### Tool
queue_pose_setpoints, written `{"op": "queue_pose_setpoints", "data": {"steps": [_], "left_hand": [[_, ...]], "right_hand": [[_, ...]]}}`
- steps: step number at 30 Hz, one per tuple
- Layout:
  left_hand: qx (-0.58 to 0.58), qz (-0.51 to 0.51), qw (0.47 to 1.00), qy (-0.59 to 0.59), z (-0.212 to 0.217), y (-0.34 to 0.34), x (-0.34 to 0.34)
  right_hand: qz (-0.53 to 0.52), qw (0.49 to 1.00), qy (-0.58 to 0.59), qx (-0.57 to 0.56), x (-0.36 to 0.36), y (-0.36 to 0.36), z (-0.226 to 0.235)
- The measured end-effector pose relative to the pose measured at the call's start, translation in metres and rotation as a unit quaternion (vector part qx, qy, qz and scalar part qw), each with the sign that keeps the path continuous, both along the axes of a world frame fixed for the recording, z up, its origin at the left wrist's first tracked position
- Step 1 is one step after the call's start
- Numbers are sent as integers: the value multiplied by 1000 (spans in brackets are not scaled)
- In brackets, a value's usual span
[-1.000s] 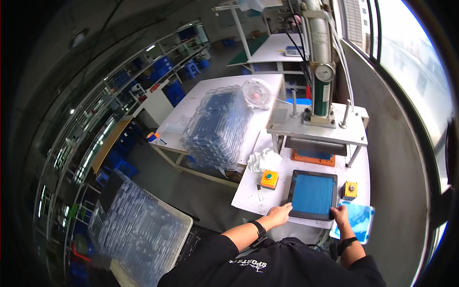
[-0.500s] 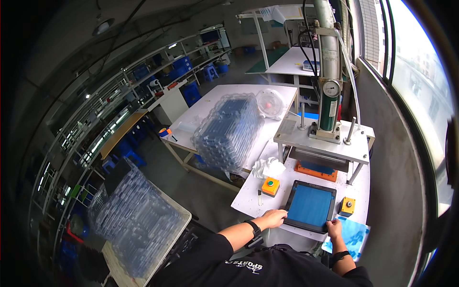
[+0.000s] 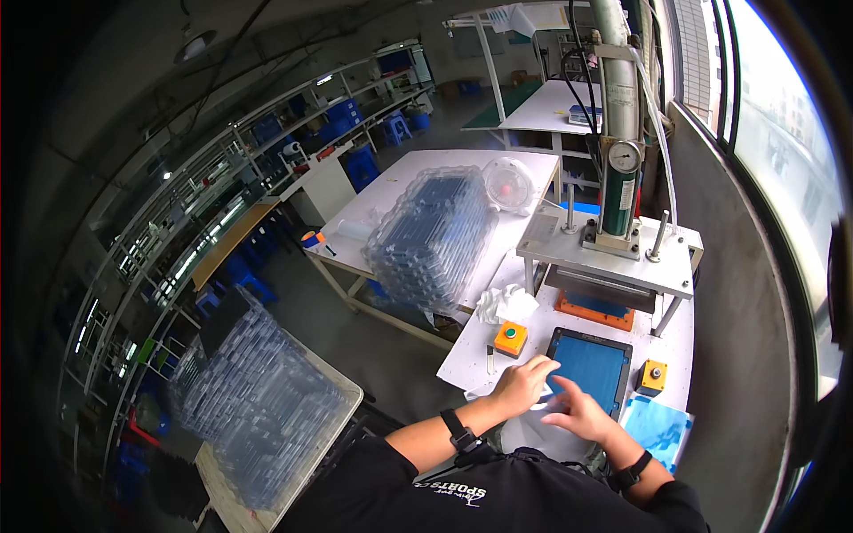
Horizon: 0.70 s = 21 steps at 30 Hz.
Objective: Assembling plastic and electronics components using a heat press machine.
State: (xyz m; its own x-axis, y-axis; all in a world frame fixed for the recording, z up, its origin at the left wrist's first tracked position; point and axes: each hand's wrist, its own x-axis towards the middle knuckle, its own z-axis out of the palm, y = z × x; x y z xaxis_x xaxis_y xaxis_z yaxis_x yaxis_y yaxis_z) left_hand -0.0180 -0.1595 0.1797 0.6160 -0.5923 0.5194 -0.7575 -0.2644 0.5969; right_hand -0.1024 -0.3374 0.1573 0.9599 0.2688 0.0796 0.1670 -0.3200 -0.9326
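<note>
The left hand (image 3: 520,389) has its fingers bunched together; whether they grip anything I cannot tell. Beside it, the right hand (image 3: 584,415) has thumb and forefinger apart. Just beyond, a black-framed rectangular panel with a blue face (image 3: 590,370) lies on a white table (image 3: 466,356), between a yellow green-buttoned box (image 3: 510,339) and a yellow dark-knobbed box (image 3: 653,377). Behind stands a silver metal press with a green cylinder (image 3: 619,202).

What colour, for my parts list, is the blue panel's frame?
Black frame, best seen in the head view.
</note>
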Motion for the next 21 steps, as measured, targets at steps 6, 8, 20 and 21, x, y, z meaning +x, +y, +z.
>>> {"op": "queue_pose_setpoints", "data": {"steps": [6,8,20,21], "left_hand": [[-32,-25,988,150,17,20,0],[43,13,998,36,-8,48,11],[185,53,903,384,-81,186,-27],[241,60,897,366,-82,179,-22]], "right_hand": [[51,994,90,46,44,24,-25],[46,985,140,91,41,23,-33],[140,911,269,-279,-79,-70,-449],[257,843,244,-404,-72,-13,-384]]}}
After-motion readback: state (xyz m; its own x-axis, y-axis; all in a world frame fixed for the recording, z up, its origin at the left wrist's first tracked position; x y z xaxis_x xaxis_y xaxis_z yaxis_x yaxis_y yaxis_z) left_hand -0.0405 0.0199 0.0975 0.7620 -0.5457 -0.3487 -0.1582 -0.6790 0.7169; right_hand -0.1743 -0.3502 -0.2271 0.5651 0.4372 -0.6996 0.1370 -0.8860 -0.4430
